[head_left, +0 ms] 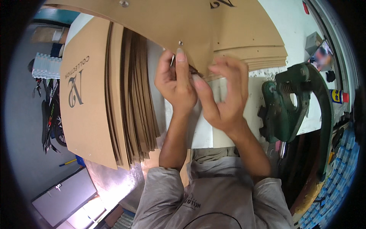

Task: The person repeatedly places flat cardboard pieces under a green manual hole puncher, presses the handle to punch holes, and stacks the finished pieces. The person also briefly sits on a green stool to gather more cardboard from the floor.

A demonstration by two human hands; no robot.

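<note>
A brown kraft paper bag (164, 19) with dark print and metal eyelets lies or is held at the top, in front of me. My left hand (177, 84) is at its lower edge, fingers curled and thumb tip just below one metal eyelet (180, 43). What those fingers grip is mostly hidden. A short dark brown piece (194, 71), possibly cord, shows between my hands. Close beside it, my right hand (227, 95) has its fingers apart and slightly blurred, with the thumb near the brown piece.
A thick row of printed kraft bags (89, 91) stands to the left. More flat kraft pieces (263, 57) are stacked behind my right hand. A green metal hand press (286, 103) stands at right, near a blue and yellow can with a red cap (337, 96). White tabletop (200, 139) shows below my hands.
</note>
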